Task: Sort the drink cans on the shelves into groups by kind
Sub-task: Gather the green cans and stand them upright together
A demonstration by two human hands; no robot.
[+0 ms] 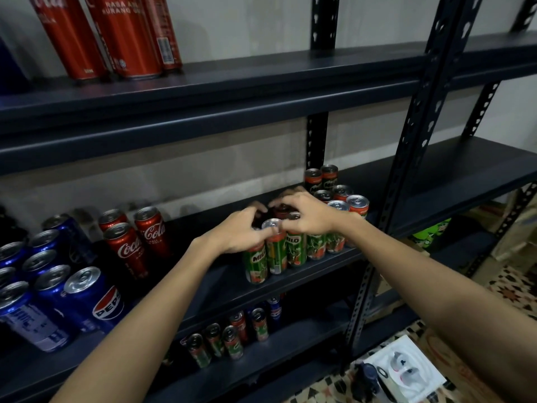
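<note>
While both arms reached over the middle shelf [325, 274], the left hand [242, 232] and the right hand [308, 218] met above the cluster of green Milo cans [293, 251] standing near the shelf's front edge. The left hand's fingers curled over the tops of the front cans, its fingertips beside one silver can top [272, 223]. The right hand's fingers curled over the cans just behind, pinching a lid rim; exactly which can each hand gripped could not be told. More Milo cans ran in rows from the cluster toward the back upright post [316, 141]. Left of the Milo cluster, on the same shelf, stood red Coca-Cola cans [136, 242], and farther left a block of blue Pepsi cans [87, 298]. Above the cluster, the upper shelf [232, 94] carried tall red cola cans [116, 33]. Below it, the lower shelf [261, 362] held a mixed group of cans [232, 335].
</note>
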